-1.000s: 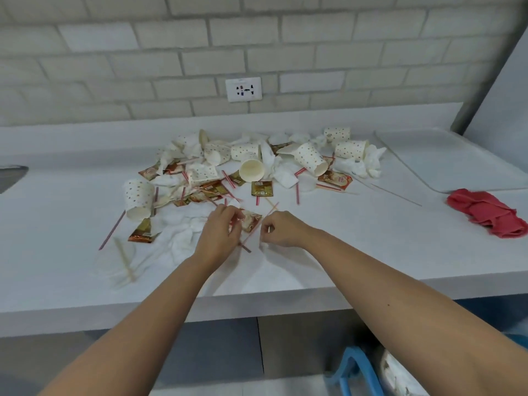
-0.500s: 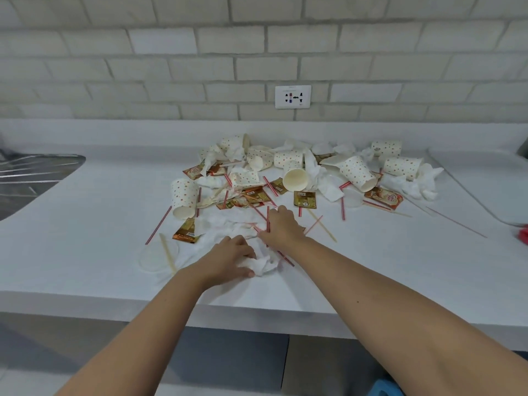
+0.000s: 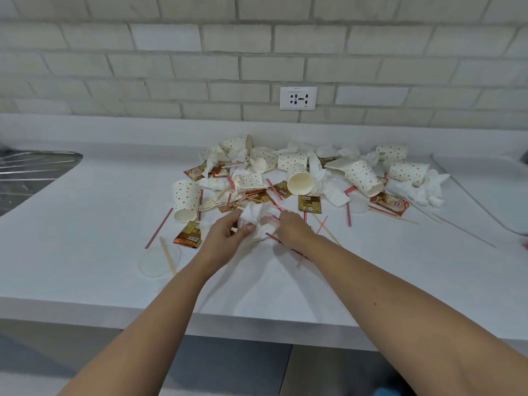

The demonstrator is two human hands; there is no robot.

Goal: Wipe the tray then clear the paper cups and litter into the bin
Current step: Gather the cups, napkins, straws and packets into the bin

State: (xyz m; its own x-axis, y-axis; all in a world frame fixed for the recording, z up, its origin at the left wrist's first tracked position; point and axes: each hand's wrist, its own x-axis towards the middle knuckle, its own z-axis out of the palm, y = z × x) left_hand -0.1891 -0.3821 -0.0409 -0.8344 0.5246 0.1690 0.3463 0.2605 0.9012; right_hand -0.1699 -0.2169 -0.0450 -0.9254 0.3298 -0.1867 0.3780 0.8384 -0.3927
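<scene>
A heap of litter lies on the white counter (image 3: pixel 85 238): several dotted paper cups such as one lying at the left (image 3: pixel 185 200) and one at the right (image 3: pixel 363 178), crumpled napkins, brown sachets (image 3: pixel 309 203) and red straws (image 3: pixel 159 228). Just above the counter, in front of the heap, both hands hold one wad of crumpled white tissue (image 3: pixel 257 221). My left hand (image 3: pixel 225 238) grips the wad's left side. My right hand (image 3: pixel 294 231) holds its right side together with several red straws. The tray's edge (image 3: pixel 485 172) shows at the far right.
A clear lid with a wooden stirrer (image 3: pixel 160 260) lies at the front left of the heap. A metal sink drainer (image 3: pixel 28 175) sits at the far left. A wall socket (image 3: pixel 298 98) is on the brick wall behind. The counter's front edge runs below my forearms.
Both hands have gathered tissue and straws from the counter into one wad and lifted it slightly. The camera has turned left, so the red cloth and most of the tray have left the view.
</scene>
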